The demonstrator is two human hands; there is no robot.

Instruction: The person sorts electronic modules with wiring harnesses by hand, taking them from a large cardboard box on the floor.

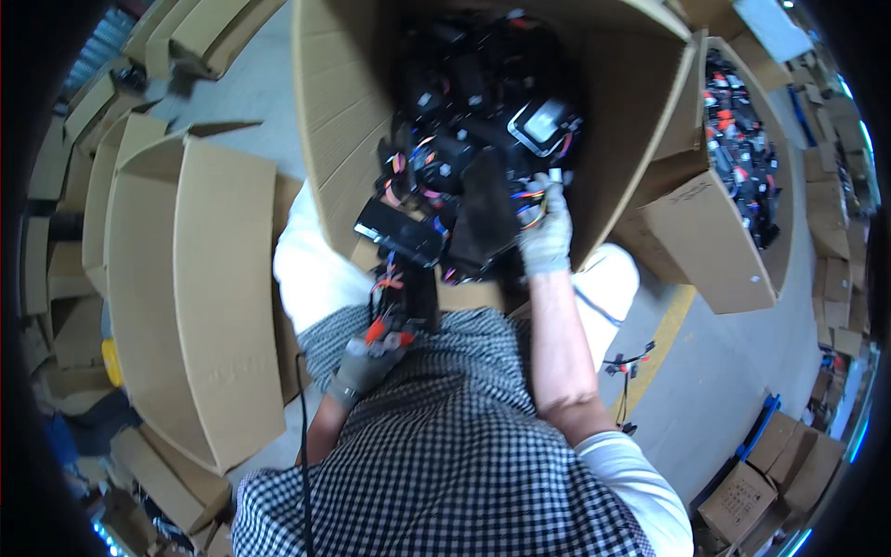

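Gloved right hand [546, 234] grips black parts in tilted cardboard box [339, 102]; nearer left hand [367, 360] clutches orange-tagged wire bundle [390, 320].

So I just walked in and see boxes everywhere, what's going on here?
A person in a checked shirt is working over a big open cardboard box full of black electronic parts with coloured wires. The gloved right hand reaches into the pile and rests on the parts. The gloved left hand, held near the body, grips a bundle of wires with orange connectors. Another box of similar parts stands to the right, and an open box to the left.
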